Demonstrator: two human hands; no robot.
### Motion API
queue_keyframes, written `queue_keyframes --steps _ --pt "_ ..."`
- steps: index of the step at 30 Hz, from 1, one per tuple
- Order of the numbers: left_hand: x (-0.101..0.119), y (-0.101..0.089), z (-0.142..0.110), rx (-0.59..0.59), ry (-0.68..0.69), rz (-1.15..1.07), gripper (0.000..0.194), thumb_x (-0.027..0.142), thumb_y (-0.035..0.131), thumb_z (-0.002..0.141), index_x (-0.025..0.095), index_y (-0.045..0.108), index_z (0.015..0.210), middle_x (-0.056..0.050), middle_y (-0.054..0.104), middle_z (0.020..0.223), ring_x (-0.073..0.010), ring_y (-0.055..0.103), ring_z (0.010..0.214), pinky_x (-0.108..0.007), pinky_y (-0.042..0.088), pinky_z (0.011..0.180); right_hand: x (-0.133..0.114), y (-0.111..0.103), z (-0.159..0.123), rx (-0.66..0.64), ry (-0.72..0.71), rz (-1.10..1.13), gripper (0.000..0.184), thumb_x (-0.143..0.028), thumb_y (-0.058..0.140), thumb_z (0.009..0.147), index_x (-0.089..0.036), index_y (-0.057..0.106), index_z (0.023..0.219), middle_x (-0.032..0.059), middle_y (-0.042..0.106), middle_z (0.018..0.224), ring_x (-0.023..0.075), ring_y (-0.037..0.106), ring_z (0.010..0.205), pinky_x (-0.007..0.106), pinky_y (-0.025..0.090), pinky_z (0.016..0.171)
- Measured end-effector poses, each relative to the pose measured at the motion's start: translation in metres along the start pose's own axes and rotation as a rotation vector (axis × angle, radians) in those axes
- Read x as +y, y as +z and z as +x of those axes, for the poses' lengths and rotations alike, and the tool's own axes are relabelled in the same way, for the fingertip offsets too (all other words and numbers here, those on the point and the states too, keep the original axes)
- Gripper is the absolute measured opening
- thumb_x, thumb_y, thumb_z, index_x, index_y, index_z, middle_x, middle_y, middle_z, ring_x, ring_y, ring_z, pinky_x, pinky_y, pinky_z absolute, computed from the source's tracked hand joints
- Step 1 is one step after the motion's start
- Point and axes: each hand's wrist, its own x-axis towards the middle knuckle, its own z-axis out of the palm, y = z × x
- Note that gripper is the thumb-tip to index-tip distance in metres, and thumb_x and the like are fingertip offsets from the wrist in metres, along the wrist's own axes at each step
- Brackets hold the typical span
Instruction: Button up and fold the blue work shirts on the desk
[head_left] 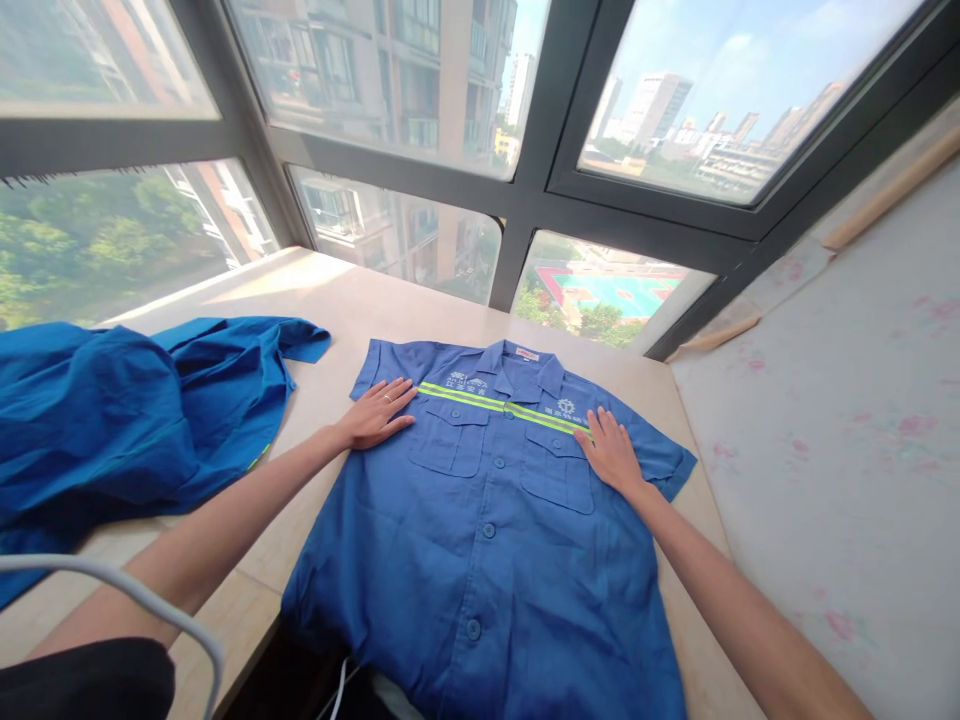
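The shirt (487, 560) is being spread face-up on the sill (330, 290), its 2 chest pockets being shown. It is being pressed by 2 hands with fingers loosely spread: the left hand (379, 412) at 1 end of the stripe (465, 397), the right hand (611, 450) at the other. Left of the shirt, blue cloth (135, 420) is being seen crumpled.

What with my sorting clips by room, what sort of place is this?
Probably a home's bay window or enclosed balcony, fairly high up: big windows border a pale ledge, floral wallpaper lines one side, and tall buildings show outside.
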Motion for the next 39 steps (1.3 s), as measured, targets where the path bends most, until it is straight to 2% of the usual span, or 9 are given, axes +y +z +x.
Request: queue_keyframes --steps 5,7,10,13,17,22,29,34,39 --pt "0.005 0.0 0.002 0.022 -0.007 0.054 0.066 0.055 0.026 0.1 0.017 0.034 0.154 -0.011 0.028 0.16 -0.0249 0.022 0.15 -0.043 0.017 0.122 0.003 -0.002 0.001 0.015 -0.045 0.003 0.067 -0.052 0.025 0.102 -0.008 0.038 0.151 0.0187 0.029 0.159 0.0322 0.026 0.148 0.051 0.023 0.118" --pt "0.013 -0.006 0.005 0.026 -0.04 0.118 0.062 0.052 0.03 0.1 0.015 0.041 0.15 -0.014 0.037 0.156 -0.0276 0.031 0.146 -0.043 0.026 0.118 0.003 -0.001 0.001 0.011 -0.055 0.006 0.067 -0.051 0.026 0.102 -0.007 0.038 0.151 0.0193 0.029 0.159 0.0332 0.025 0.148 0.051 0.022 0.119" --pt "0.037 -0.021 0.017 0.027 -0.169 0.2 0.056 0.052 0.032 0.1 0.013 0.057 0.132 -0.02 0.056 0.135 -0.0339 0.055 0.124 -0.046 0.044 0.099 0.004 0.0 0.001 -0.009 -0.069 0.034 0.067 -0.051 0.028 0.102 -0.006 0.037 0.151 0.0203 0.026 0.159 0.0343 0.023 0.148 0.052 0.021 0.119" --pt "0.071 -0.035 0.037 0.081 -0.233 0.239 0.053 0.052 0.032 0.1 0.012 0.062 0.119 -0.021 0.06 0.125 -0.035 0.061 0.11 -0.045 0.048 0.086 0.009 -0.002 0.005 -0.066 -0.072 0.133 0.068 -0.052 0.03 0.1 -0.008 0.036 0.152 0.0192 0.024 0.16 0.0338 0.021 0.149 0.054 0.019 0.119" --pt "0.119 -0.031 0.075 0.184 -0.066 0.178 0.052 0.05 0.04 0.099 0.011 0.056 0.13 -0.021 0.054 0.136 -0.0344 0.05 0.127 -0.045 0.043 0.098 0.028 -0.014 0.01 -0.11 -0.033 0.316 0.069 -0.049 0.033 0.1 -0.006 0.029 0.154 0.0189 0.026 0.16 0.0274 0.024 0.149 0.046 0.023 0.121" --pt "0.181 -0.005 0.123 0.173 0.175 0.055 0.062 0.052 0.041 0.099 0.01 0.046 0.144 -0.019 0.041 0.152 -0.0328 0.03 0.146 -0.047 0.027 0.116 0.074 -0.039 0.014 -0.023 0.268 0.24 0.061 -0.032 0.048 0.094 -0.004 0.039 0.147 0.022 0.042 0.15 0.0269 0.038 0.143 0.039 0.03 0.118" --pt "0.253 0.015 0.171 0.169 0.372 -0.046 0.064 0.053 0.039 0.099 0.011 0.044 0.147 -0.017 0.031 0.158 -0.0321 0.018 0.15 -0.052 0.018 0.12 0.136 -0.057 0.016 -0.191 0.559 0.138 0.053 -0.014 0.056 0.084 -0.002 0.052 0.136 0.0247 0.062 0.127 0.0315 0.06 0.122 0.039 0.047 0.101" --pt "0.291 0.024 0.194 0.125 0.504 -0.072 0.064 0.055 0.038 0.099 0.014 0.045 0.147 -0.017 0.031 0.158 -0.0325 0.017 0.151 -0.055 0.016 0.119 0.141 -0.062 0.016 -0.279 0.548 0.1 0.048 -0.013 0.064 0.077 -0.011 0.064 0.125 0.0169 0.064 0.129 0.0261 0.061 0.121 0.03 0.048 0.097" --pt "0.309 0.032 0.2 0.054 0.547 -0.099 0.068 0.059 0.038 0.097 0.015 0.044 0.149 -0.018 0.031 0.157 -0.0334 0.023 0.149 -0.054 0.019 0.118 0.132 -0.074 0.017 -0.335 0.555 0.078 0.027 -0.008 0.062 0.074 -0.013 0.075 0.098 0.0162 0.073 0.104 0.0273 0.068 0.106 0.029 0.05 0.086"
